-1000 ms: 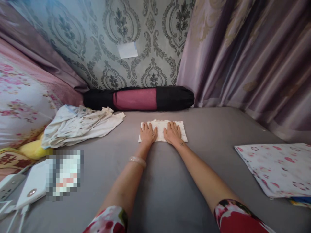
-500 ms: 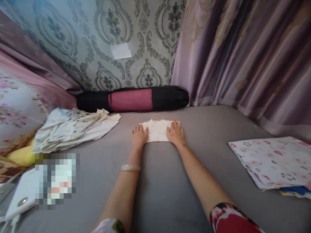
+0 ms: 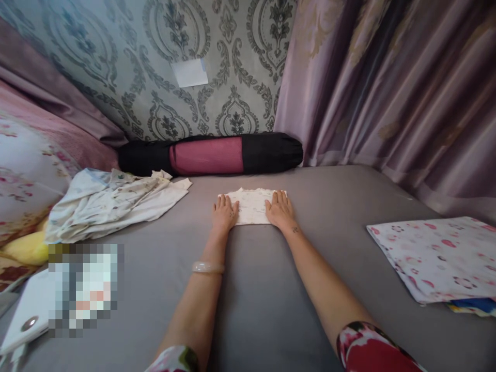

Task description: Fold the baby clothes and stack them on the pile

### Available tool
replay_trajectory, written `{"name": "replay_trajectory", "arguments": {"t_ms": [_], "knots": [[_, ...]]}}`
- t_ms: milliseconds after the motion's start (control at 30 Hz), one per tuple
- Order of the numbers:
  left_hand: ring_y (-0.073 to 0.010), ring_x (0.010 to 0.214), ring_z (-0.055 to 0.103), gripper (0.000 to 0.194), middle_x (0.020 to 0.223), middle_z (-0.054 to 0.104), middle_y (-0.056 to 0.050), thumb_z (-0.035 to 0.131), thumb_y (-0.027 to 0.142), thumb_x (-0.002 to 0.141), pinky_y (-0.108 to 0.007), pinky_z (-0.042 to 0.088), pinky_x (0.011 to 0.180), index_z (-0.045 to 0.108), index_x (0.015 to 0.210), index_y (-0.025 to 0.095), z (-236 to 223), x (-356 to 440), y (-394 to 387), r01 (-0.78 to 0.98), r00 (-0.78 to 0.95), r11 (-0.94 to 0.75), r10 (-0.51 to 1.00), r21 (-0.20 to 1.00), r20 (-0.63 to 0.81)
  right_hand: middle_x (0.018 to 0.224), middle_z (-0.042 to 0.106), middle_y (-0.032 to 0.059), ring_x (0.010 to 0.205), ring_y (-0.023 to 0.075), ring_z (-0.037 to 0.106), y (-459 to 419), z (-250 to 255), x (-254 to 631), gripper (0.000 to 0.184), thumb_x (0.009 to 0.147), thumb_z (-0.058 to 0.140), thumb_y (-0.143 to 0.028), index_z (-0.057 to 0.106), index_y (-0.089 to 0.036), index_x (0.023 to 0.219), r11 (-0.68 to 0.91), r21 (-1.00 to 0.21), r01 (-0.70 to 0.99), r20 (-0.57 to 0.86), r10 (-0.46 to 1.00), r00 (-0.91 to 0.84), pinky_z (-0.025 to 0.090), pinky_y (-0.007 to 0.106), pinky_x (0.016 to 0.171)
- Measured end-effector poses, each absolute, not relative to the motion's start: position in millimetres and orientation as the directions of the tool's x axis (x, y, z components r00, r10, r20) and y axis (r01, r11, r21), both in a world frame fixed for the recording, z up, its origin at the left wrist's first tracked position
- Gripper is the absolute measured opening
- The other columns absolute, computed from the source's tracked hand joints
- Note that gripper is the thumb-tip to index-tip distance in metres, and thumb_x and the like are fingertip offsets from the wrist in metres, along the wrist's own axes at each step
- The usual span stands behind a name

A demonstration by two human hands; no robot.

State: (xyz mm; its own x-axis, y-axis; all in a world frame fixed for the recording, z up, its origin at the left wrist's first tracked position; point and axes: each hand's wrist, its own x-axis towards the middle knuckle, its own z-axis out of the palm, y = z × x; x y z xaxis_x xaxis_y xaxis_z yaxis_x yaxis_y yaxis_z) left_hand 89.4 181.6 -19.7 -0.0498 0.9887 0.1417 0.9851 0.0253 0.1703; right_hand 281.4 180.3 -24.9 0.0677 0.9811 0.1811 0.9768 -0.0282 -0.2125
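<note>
A small folded cream cloth lies flat on the grey bed sheet. My left hand rests flat on the cloth's left end, fingers stretched out. A pale bangle sits on that wrist. My right hand lies flat on the cloth's right end, fingers also straight. Both palms press down on the fabric and hold nothing.
A heap of crumpled pale clothes lies at the left. A black and maroon rolled bag sits against the wall. Folded floral fabric lies at the right. Purple curtains hang behind. A white device sits at the lower left.
My hands slid apart from the middle of the cloth to its two ends. The view shifted slightly.
</note>
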Motion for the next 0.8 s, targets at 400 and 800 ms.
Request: {"name": "replay_trajectory", "arguments": {"t_ms": [400,800], "knots": [[-0.0285,0.144,0.028,0.062,0.153,0.036,-0.017,0.021,0.046,0.098,-0.050,0.023,0.116,0.042,0.142,0.008,-21.3,89.6,180.2,0.985,-0.040,0.011,0.986,0.173,0.164,0.154,0.032,0.0200,0.144,0.0300,0.024,177.4,-23.1,280.1,0.062,0.099,0.024,-0.037,0.036,0.002,0.145,-0.041,-0.217,0.975,0.169,0.983,0.078,0.018,0.043,0.115],[-0.0245,0.140,0.035,0.050,0.148,0.045,-0.013,0.025,0.041,0.100,-0.045,0.027,0.115,0.048,0.135,0.015,-26.9,101.3,174.9,0.985,0.040,-0.077,0.972,0.154,0.230,0.153,0.034,0.0179,0.144,0.0290,0.023,177.3,-27.4,277.7,0.061,0.099,0.024,-0.036,0.036,0.001,0.146,-0.013,-0.203,0.979,0.183,0.982,0.051,0.016,0.041,0.116]]}}
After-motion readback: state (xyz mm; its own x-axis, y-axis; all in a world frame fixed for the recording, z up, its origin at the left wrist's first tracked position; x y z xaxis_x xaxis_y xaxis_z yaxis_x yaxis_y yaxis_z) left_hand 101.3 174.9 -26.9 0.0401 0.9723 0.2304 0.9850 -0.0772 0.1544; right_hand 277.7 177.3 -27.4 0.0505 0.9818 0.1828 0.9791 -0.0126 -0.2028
